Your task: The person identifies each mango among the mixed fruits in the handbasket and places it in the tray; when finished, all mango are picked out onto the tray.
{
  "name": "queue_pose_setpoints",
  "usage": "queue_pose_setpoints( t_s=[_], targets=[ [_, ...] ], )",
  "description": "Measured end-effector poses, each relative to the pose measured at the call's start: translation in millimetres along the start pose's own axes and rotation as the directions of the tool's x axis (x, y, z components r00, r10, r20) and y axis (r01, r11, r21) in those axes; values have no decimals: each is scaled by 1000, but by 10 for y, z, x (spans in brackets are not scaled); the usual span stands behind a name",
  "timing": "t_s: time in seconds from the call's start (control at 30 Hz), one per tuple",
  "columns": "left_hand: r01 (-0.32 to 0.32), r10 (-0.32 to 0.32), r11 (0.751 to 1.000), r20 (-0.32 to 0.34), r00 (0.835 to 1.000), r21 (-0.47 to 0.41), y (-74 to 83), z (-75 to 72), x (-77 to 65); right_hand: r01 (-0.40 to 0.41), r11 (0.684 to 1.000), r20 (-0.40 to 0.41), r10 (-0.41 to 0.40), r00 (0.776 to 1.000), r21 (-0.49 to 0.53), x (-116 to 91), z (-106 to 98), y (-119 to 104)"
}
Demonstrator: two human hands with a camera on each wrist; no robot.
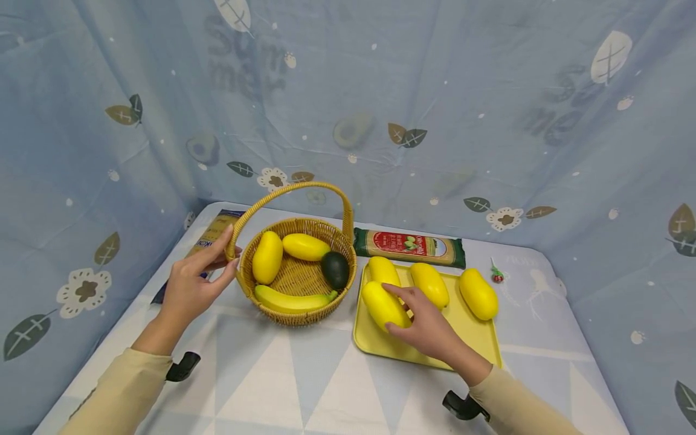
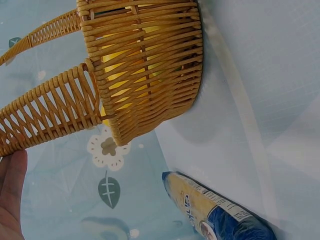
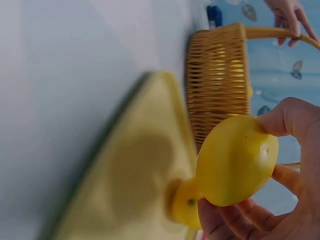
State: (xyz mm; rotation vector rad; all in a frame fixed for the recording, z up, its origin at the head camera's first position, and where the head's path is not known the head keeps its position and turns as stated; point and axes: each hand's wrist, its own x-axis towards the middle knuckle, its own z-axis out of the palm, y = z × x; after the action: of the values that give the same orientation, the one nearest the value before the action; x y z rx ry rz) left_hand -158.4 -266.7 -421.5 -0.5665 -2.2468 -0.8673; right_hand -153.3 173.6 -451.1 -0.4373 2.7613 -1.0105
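The fruit [image 1: 380,303] in my right hand [image 1: 429,326] looks like smooth, glossy plastic, a bright highlight on its skin. The handle [image 1: 293,188] in my left hand [image 1: 190,284] is woven wicker, ridged and faintly shiny, as is the basket [image 1: 304,319]. The tray [image 1: 375,344] looks like smooth plastic with a soft sheen. The green packet [image 1: 370,244] and blue packet [image 2: 235,220] have shiny plastic film. My sleeves [image 1: 119,386] are matt cloth; the curtain [image 1: 348,72] is matt, softly creased cloth, and the table cover [image 1: 261,374] looks smooth and dull.
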Motion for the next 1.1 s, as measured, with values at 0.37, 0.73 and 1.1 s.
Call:
queue_pose_setpoints(
  t_s=[0.37, 0.73, 1.1],
  targets=[
    [-2, 2, 1000, -6, 1000, -17, 23, 9, 10, -53, 999, 34, 53, 998, -5, -69, 272, 212],
    [16, -16, 1000, -2, 1000, -4, 29, 1, 10, -36, 999, 49, 36, 998, -3, -65, 275, 220],
    [12, -12, 1000, -6, 1000, 1, 29, 9, 16, -4, 1000, -4, 4, 1000, 3, -12, 128, 140]
  ],
)
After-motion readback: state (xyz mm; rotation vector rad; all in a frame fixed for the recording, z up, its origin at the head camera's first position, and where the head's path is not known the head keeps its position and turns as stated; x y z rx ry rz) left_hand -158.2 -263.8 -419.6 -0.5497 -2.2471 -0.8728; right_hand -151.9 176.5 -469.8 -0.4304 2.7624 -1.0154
